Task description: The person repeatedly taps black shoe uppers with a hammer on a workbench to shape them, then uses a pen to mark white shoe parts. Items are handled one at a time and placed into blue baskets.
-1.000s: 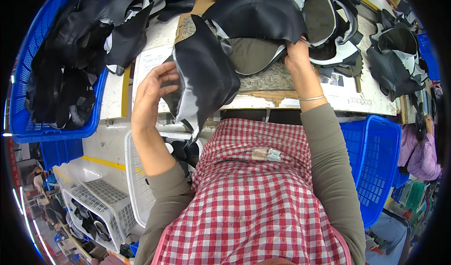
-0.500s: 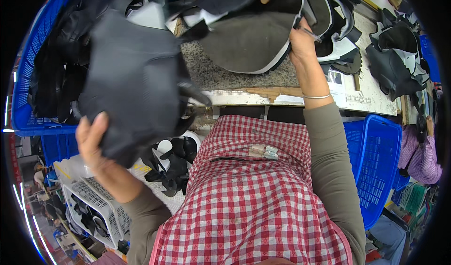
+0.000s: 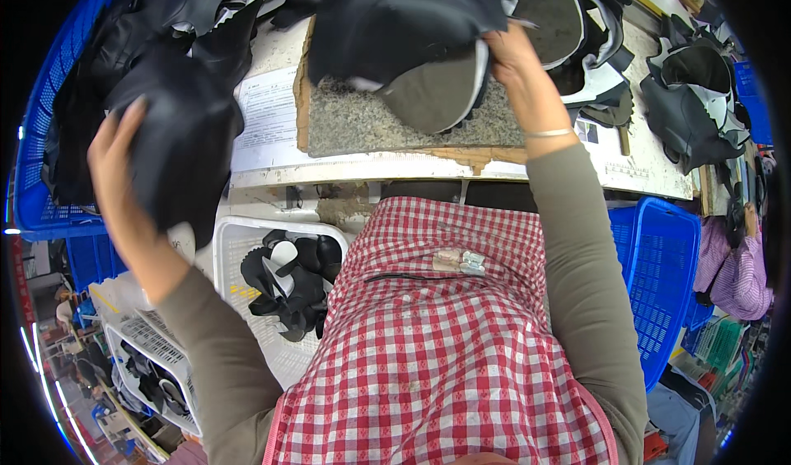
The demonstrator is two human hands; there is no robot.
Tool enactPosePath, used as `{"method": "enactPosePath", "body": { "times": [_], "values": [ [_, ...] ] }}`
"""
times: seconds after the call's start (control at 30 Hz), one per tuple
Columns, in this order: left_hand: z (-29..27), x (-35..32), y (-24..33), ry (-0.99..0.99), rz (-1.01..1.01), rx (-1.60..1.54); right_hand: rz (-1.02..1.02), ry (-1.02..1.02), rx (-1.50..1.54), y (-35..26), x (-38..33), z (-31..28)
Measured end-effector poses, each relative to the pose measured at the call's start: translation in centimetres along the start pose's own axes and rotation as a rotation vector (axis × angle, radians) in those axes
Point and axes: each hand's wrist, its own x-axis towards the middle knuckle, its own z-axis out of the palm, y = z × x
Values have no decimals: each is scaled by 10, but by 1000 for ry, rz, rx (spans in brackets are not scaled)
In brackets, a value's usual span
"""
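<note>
My left hand (image 3: 118, 168) grips the side of a black leather shoe upper (image 3: 185, 140), blurred by motion, at the right side of a blue basket (image 3: 37, 148). Several more black uppers (image 3: 124, 32) are heaped in that basket. My right hand (image 3: 517, 61) is closed on the edge of another black upper (image 3: 404, 24) with a grey lining, held above a speckled stone slab (image 3: 346, 123) on the workbench. A thin pointed tool (image 3: 525, 23) pokes out by the right fingers; its kind cannot be made out.
Grey-lined uppers (image 3: 552, 24) lie at the bench's right, with another pile (image 3: 696, 102) beyond. A printed sheet (image 3: 268, 119) is beside the slab. Below the bench stand a white basket of black pieces (image 3: 227, 247) and blue crates (image 3: 663, 292). A person in a checked shirt (image 3: 741, 275) is at far right.
My left hand has carried its upper left and away from the bench front, uncovering the printed sheet and white basket. The right hand's upper has shifted left, its black outside now folded over the lining.
</note>
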Motion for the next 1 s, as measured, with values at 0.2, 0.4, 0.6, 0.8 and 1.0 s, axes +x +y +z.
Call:
{"method": "enactPosePath", "body": {
  "times": [0.2, 0.4, 0.6, 0.8, 1.0],
  "values": [
    [170, -56, -27, -764, 675, 66, -238, 102, -941, 35, 11, -4],
    [277, -108, -84, -462, 764, 186, -137, -39, -475, -27, -86, -18],
    [295, -90, -101, -449, 668, 235, 134, -364, -398, -11, -133, 14],
    [298, -93, -102, -429, 705, 186, -4, -280, -435, 10, -129, 7],
    [301, -96, -100, -426, 681, 201, -84, -203, -551, 16, -133, 8]
  ]
}}
